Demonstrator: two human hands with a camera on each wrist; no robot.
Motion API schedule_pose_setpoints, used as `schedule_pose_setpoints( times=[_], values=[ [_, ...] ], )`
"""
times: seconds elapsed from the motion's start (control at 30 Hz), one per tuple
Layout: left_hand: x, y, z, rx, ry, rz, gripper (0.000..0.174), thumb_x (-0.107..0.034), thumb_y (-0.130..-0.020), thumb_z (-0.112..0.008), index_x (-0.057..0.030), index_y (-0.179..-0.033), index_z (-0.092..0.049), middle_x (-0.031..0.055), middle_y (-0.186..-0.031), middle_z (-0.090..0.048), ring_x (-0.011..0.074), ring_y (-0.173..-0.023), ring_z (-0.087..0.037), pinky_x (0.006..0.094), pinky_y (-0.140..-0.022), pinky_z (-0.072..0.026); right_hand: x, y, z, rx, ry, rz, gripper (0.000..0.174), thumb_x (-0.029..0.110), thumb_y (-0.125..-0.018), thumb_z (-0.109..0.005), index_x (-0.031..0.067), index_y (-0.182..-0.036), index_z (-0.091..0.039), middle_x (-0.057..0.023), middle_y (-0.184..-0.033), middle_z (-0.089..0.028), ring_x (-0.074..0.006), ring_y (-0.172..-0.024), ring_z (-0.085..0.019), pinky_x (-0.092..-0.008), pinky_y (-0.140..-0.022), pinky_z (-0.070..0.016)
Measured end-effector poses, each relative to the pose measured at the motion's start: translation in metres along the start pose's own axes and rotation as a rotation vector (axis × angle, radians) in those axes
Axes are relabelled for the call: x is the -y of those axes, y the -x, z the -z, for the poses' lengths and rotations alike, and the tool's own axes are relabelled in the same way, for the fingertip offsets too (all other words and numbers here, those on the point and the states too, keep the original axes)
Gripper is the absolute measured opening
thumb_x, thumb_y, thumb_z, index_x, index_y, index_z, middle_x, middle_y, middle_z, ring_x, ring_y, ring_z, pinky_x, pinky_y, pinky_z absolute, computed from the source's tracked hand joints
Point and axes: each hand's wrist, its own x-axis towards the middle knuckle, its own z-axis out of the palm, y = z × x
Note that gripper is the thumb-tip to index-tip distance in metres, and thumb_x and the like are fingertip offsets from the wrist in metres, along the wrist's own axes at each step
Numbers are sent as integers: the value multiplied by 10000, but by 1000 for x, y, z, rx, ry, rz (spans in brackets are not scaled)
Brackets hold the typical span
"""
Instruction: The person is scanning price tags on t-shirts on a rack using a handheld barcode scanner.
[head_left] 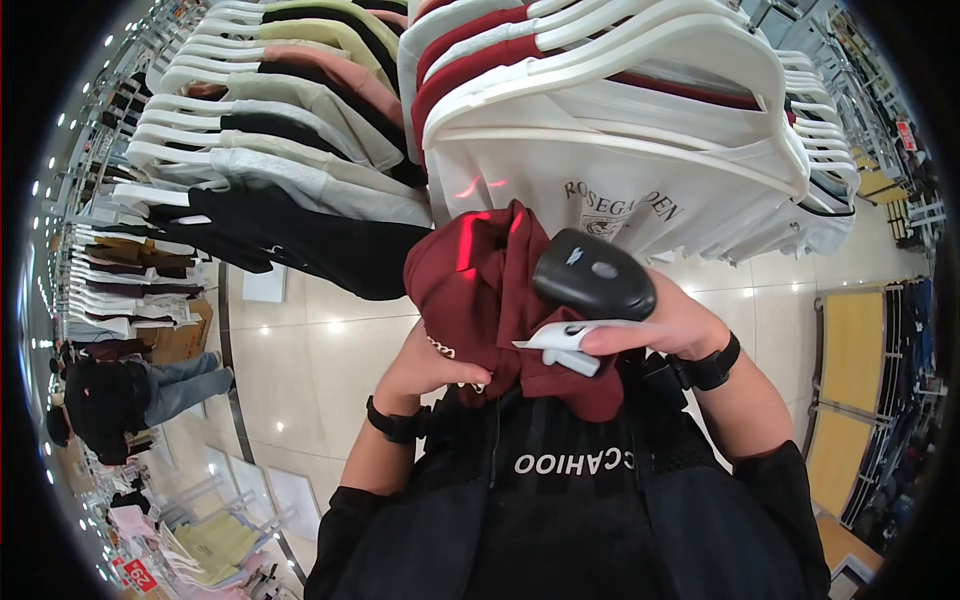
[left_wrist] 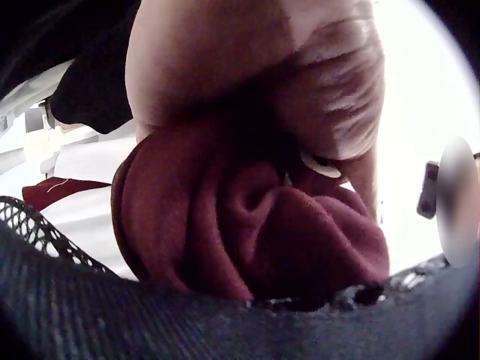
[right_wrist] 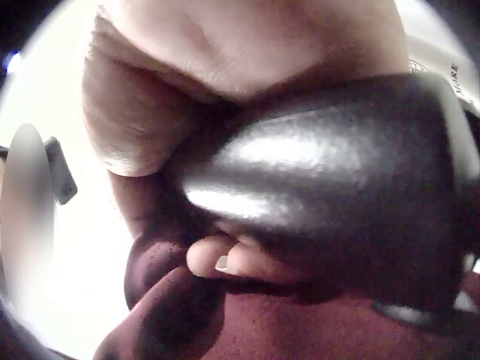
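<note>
In the head view my left hand (head_left: 425, 365) grips a bunched dark red garment (head_left: 450, 275) in front of my chest. The same garment (left_wrist: 202, 217) fills the left wrist view, its folds gathered under that hand. My right hand (head_left: 685, 325) holds a black handheld barcode scanner (head_left: 595, 275), and its thumb lies over a white paper tag (head_left: 545, 333). Below the tag a small grey plastic piece (head_left: 572, 361) shows against the cloth. Red light streaks fall on the garment's upper folds. Fingertips (right_wrist: 244, 259) show beneath the scanner body, close against the cloth.
A rack of shirts on white hangers (head_left: 640, 60) stands right ahead, with a white printed shirt (head_left: 560, 170) at its front. Black shirts (head_left: 330, 255) hang to the left. Another person (head_left: 110, 400) is at the far left. Shelving (head_left: 850, 400) lines the right side.
</note>
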Motion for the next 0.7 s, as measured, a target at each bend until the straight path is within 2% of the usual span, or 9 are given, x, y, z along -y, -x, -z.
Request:
schedule_pose_setpoints(
  times=[0.03,0.1,0.13,0.23,0.27,0.3,0.47,0.6,0.7],
  values=[
    [-1,0,-3,-12,2,-10,1032,-201,-567,-970,15,-1419,-428,96,-1334,-572,214,-1225,-560,375,-1034,-455,-10,-7,-1,0,143,-64,488,219,-754,-876,33,-1153,-667,-28,-1030,-703,-105,-929,-599,-274,-844,-476],
    [-3,-5,-14,-50,166,-62,1036,-255,-572,-969,17,-1416,-431,101,-1331,-574,215,-1234,-555,373,-1040,-443,-15,-12,-3,10,141,-45,442,249,-755,-874,28,-1090,-689,-34,-965,-710,-105,-879,-598,-283,-806,-479],
    [-4,-6,-19,-81,54,-97,980,-251,-603,-950,21,-1400,-448,109,-1327,-576,219,-1229,-556,368,-1040,-439,-16,-14,-5,21,144,-39,429,259,-755,-873,27,-1069,-697,-36,-943,-712,-104,-863,-598,-287,-794,-480],
    [-21,-8,-28,-129,-142,14,945,-235,-621,-932,26,-1392,-451,110,-1331,-572,223,-1223,-554,366,-1045,-432,-11,-18,-9,35,156,-84,431,276,-759,-867,22,-1064,-698,-38,-947,-713,-106,-866,-604,-292,-793,-484],
    [-21,-8,-29,-124,-163,-34,830,-226,-669,-894,28,-1352,-497,112,-1281,-607,216,-1170,-585,356,-1011,-453,-7,-19,-11,33,197,-111,422,278,-765,-860,22,-1059,-700,-40,-949,-714,-110,-872,-608,-294,-797,-485],
    [-20,-10,-30,-124,-162,-35,830,-226,-669,-894,28,-1352,-497,112,-1281,-607,216,-1170,-585,356,-1011,-453,-4,-19,-11,29,239,-139,413,280,-770,-854,21,-1054,-702,-41,-952,-714,-114,-879,-613,-295,-801,-486],
    [-22,-18,-37,-108,-337,11,574,-225,-763,-819,13,-1236,-597,118,-1136,-681,205,-1036,-650,343,-912,-501,-14,-18,-5,55,154,-129,424,298,-782,-844,12,-1061,-699,-57,-971,-714,-136,-900,-628,-298,-822,-488],
    [-17,-22,-38,-117,-374,57,559,-220,-775,-809,7,-1238,-594,122,-1151,-680,205,-1037,-652,337,-906,-502,-14,-13,-4,21,101,-155,474,312,-786,-842,7,-1111,-680,-71,-1002,-711,-149,-931,-633,-296,-848,-488],
    [-15,-26,-43,-149,-354,3,562,-211,-773,-812,19,-1236,-591,133,-1156,-679,205,-1048,-652,332,-915,-502,-17,-10,1,12,152,-181,495,295,-786,-846,1,-1142,-667,-79,-1027,-709,-150,-963,-633,-297,-873,-487]
  ],
)
